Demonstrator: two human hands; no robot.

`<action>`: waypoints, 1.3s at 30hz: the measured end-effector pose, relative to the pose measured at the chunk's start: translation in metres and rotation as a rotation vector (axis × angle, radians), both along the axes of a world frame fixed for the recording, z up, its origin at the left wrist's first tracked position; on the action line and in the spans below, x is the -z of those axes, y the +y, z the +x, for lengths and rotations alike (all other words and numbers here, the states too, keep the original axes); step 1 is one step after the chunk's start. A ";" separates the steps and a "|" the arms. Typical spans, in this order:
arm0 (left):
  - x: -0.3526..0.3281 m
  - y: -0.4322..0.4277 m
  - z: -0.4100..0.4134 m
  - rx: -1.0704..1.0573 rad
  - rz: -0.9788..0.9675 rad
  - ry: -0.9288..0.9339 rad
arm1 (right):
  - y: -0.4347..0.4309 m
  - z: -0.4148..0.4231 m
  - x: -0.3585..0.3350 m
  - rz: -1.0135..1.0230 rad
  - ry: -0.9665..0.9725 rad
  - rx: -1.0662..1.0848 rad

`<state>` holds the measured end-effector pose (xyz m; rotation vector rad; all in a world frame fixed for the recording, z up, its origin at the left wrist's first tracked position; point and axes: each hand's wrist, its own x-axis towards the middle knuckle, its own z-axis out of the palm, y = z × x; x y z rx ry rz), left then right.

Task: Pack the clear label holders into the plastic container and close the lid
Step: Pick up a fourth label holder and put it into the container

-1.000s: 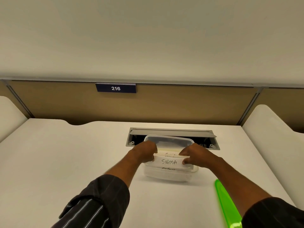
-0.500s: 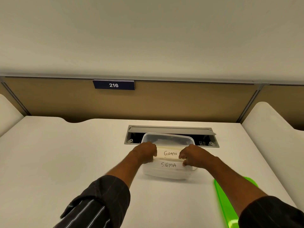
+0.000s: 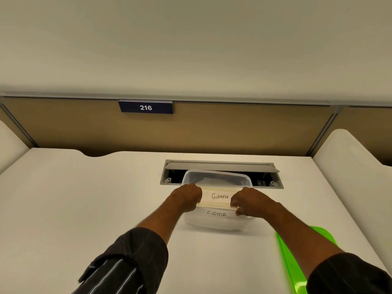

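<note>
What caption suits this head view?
Both hands lower the GIRAFEE holder into the container.

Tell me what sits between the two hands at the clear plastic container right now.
In the head view, the clear label holder reading GIRAFEE spans the gap between the left hand and right hand, over the clear plastic container.

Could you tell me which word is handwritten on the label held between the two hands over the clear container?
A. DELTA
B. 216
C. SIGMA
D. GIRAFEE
D: the label holder pinched between the left hand and the right hand over the plastic container reads GIRAFEE; SIGMA is on the label just below it.
</note>
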<state>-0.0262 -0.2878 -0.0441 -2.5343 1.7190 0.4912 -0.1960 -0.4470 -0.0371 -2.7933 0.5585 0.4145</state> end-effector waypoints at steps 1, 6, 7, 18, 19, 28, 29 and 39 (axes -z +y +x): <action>0.001 0.000 0.000 0.004 0.001 -0.004 | 0.000 0.000 0.001 -0.006 0.006 -0.003; 0.003 0.000 0.000 0.011 0.002 -0.035 | 0.000 0.000 0.005 -0.054 0.037 -0.009; 0.005 0.000 0.000 0.007 0.002 -0.039 | 0.000 0.000 0.006 -0.067 0.040 -0.014; 0.005 0.001 0.000 -0.021 -0.005 -0.004 | 0.004 0.001 0.009 -0.138 0.084 -0.022; 0.003 0.001 -0.001 -0.030 -0.014 0.011 | 0.004 0.001 0.009 -0.141 0.085 -0.023; -0.037 0.030 -0.001 -0.109 -0.291 0.087 | 0.029 0.015 -0.023 -0.134 -0.146 0.077; -0.043 0.036 0.000 -0.115 -0.305 0.076 | 0.034 0.019 -0.029 -0.146 -0.210 0.094; -0.075 0.171 0.035 -0.327 -0.300 -0.040 | 0.156 0.090 -0.061 -0.090 -0.434 -0.047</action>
